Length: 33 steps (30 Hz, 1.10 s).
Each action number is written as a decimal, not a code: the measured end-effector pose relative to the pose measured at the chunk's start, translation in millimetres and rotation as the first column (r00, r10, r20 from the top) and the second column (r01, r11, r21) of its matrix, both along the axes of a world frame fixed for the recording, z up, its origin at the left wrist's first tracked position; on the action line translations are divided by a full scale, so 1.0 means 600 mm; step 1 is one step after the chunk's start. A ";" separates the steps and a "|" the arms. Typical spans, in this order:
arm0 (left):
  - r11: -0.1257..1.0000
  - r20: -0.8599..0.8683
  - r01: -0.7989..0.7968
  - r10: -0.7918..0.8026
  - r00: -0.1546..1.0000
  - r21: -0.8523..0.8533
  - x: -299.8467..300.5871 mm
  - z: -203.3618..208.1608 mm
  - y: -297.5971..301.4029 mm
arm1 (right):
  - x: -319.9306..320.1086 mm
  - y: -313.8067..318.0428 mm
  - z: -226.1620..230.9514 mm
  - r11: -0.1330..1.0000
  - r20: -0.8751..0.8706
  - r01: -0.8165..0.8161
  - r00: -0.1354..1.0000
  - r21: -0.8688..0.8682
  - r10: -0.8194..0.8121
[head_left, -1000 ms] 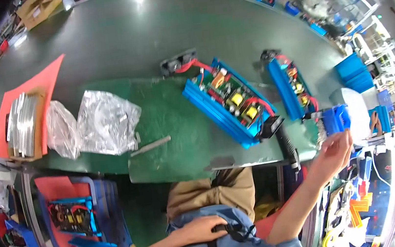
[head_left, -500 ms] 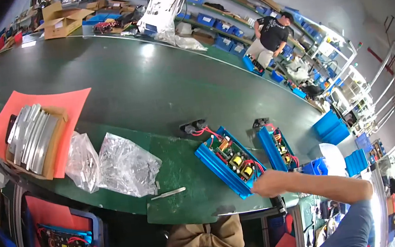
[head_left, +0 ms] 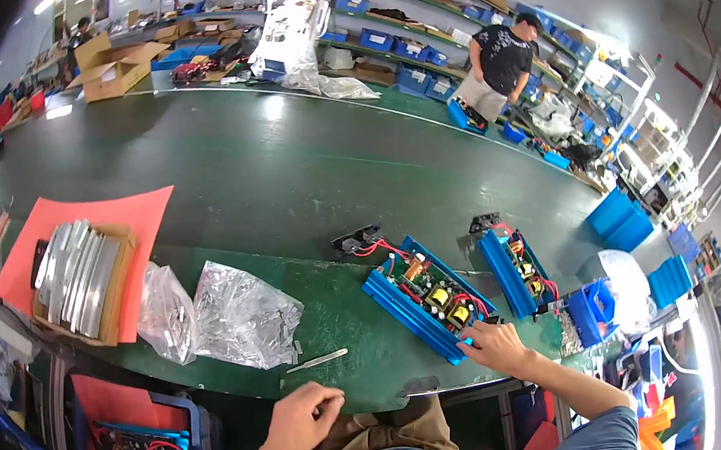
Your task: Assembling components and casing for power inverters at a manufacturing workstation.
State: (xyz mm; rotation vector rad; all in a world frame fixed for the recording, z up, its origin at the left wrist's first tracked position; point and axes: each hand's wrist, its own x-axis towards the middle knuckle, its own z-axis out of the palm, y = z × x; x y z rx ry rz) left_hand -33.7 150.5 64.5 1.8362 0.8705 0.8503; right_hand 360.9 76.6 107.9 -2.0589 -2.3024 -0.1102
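A blue metal case (head_left: pixel 417 320) lies slantwise on the green bench mat, its top open. Inside it is a circuit board (head_left: pixel 438 294) with yellow-wrapped transformers and red wires. My right hand (head_left: pixel 494 345) is at the near end of this case, fingers bent over its edge; what lies under the fingertips is hidden. Past the bench's near edge, above my lap, my left hand (head_left: pixel 305 419) is closed with thumb and fingertips together. Anything between them is too small to tell. Metal tweezers (head_left: pixel 318 360) lie between the two hands.
A second blue case (head_left: pixel 511 274) stands right of the first. Black socket panels (head_left: pixel 356 241) hang on red wires at the far end. Left are clear plastic bags (head_left: pixel 246 315) and a carton of metal plates (head_left: pixel 120 286). Lower left is a bin (head_left: pixel 196 425); a person (head_left: pixel 503 64) stands far right.
My left hand has risen from my lap toward the bench edge. My right hand stays at the case's near end, fingers now bent over it. A dark object below that hand no longer shows.
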 end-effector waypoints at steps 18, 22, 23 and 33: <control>0.882 -0.349 -0.154 0.330 0.877 0.445 0.136 -0.097 0.076 | 0.101 -0.009 -0.035 0.971 -0.204 -0.215 0.951 0.104 0.232; 0.869 -0.355 -0.222 0.397 0.847 0.442 0.137 -0.101 0.071 | 0.145 -0.013 -0.042 0.937 -0.238 -0.333 0.907 0.102 0.348; 0.861 -0.358 -0.225 0.409 0.839 0.456 0.139 -0.101 0.072 | 0.150 -0.014 -0.046 0.928 -0.246 -0.362 0.895 0.090 0.373; 0.851 -0.406 -0.200 0.422 0.810 0.486 0.144 -0.100 0.074 | 0.168 -0.011 -0.034 0.885 -0.233 -0.464 0.856 0.044 0.461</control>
